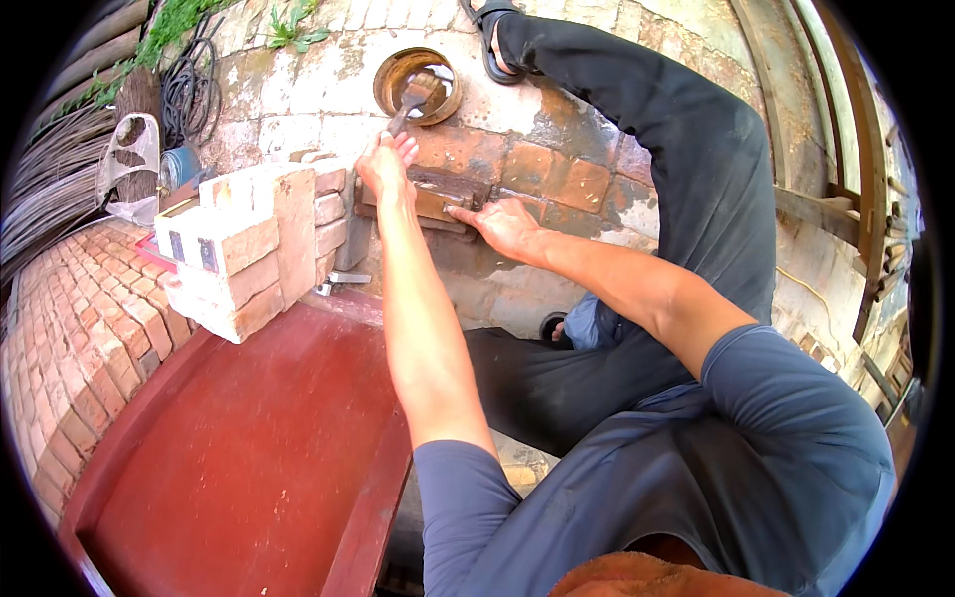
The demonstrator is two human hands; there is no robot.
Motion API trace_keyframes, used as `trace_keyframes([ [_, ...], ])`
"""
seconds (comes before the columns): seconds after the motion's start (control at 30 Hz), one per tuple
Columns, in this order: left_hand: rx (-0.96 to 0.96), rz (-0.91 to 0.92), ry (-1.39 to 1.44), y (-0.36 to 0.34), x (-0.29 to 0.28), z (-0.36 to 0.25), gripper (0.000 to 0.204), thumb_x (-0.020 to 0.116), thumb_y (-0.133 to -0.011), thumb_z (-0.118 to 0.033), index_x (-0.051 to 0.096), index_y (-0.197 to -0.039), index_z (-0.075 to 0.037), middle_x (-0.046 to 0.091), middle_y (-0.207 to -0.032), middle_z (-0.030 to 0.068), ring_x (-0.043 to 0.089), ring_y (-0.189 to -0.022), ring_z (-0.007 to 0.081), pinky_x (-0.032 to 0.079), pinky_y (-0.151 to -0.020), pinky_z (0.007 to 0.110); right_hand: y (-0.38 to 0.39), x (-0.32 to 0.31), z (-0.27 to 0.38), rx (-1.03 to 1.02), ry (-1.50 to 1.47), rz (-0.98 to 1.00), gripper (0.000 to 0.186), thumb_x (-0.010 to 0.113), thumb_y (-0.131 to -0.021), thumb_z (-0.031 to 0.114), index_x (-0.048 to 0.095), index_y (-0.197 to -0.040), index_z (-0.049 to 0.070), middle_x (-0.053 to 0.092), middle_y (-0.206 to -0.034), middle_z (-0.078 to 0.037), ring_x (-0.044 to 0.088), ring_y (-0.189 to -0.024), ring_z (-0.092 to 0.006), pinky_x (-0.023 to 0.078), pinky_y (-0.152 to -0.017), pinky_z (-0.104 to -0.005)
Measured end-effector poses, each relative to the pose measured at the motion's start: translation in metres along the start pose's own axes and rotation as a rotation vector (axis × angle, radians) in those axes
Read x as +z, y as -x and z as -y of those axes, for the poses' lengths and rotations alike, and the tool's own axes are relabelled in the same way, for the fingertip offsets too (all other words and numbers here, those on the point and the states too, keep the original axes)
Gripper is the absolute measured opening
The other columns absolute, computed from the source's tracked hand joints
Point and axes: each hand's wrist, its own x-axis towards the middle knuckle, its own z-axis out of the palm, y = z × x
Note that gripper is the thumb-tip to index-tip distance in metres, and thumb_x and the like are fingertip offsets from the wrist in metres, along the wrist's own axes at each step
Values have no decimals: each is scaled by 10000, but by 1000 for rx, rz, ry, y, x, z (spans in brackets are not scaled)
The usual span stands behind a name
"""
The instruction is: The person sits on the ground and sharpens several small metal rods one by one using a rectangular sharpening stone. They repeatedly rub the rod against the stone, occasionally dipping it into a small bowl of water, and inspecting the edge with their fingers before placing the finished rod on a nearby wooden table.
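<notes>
My left hand point(386, 164) is closed around the handle of a flat brush point(421, 92). The brush's bristle end reaches into a round, brown-stained bucket point(381, 88), which has some liquid in it. Below and right of that hand, a wet brown brick point(426, 203) rests low down beside the pale stack. My right hand point(504, 228) is at the brick's right end, index finger stretched onto it and the other fingers curled. My right thumb is hard to make out.
Close to my left forearm stands a stack of pale bricks point(261, 239). A red board with raised edges point(239, 438) fills the lower left. Wet patches mark the brick paving point(577, 184) ahead. My bent right leg point(711, 189) lies to the right. Coiled black cable point(189, 95) hangs at far left.
</notes>
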Motion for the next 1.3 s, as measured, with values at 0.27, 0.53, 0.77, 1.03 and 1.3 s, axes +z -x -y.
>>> trace_keyframes([
  [0.27,519,-10,-1016,96,-82,63,473,688,-981,-227,642,-1386,13,659,-1374,261,671,-1218,416,522,-1033,478,-11,-18,-11,-15,89,90,678,526,-938,27,530,-1552,315,762,-1077,-170,739,-1031,-335,593,-894,-444],
  [0.53,240,273,-1213,146,-79,71,726,684,-971,-197,366,-1609,-59,287,-1729,98,641,-1254,398,536,-1013,494,-20,-3,-12,-96,103,-102,704,561,-877,20,559,-1528,288,752,-983,-203,737,-908,-392,594,-812,-501],
  [0.77,278,242,-1294,131,-80,104,709,656,-990,-237,366,-1616,-72,238,-1749,55,699,-1133,391,574,-935,487,-12,11,-25,-115,56,-107,702,568,-840,24,590,-1498,268,742,-954,-222,724,-891,-424,581,-812,-511],
  [1.03,214,211,-1329,131,-78,101,679,628,-1015,-228,359,-1620,-80,228,-1752,50,706,-1124,375,576,-938,492,-6,3,-22,-69,80,-44,666,577,-833,44,619,-1464,254,742,-954,-221,720,-912,-431,567,-818,-533],
  [1.3,157,249,-1305,127,-83,102,674,600,-1024,-228,339,-1645,-204,227,-1751,-3,673,-1203,367,544,-1016,489,5,15,-29,-71,71,-58,755,530,-875,-2,537,-1537,361,731,-913,-222,713,-841,-426,564,-786,-539],
])
